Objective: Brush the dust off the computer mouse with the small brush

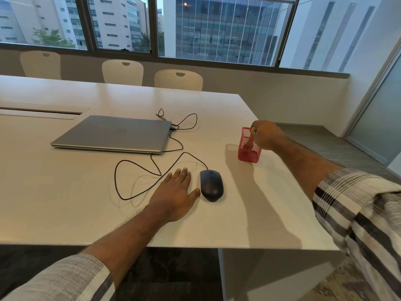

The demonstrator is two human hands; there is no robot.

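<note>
A dark wired computer mouse (211, 185) lies on the white table (65, 213) near its front edge. My left hand (176, 192) rests flat on the table just left of the mouse, fingers spread, thumb almost touching it. A red mesh holder (247, 152) stands to the right, further back. My right hand (265, 134) is at the holder's rim, fingers closed on the pale handle of the small brush (251, 139), which stands inside the holder. The brush's bristles are hidden by the mesh.
A shut grey laptop (115, 134) lies at the back left, with the black mouse cable (138, 168) looping across the table between it and my left hand. The table's right edge runs close behind the holder. White chairs (179, 80) stand along the far side.
</note>
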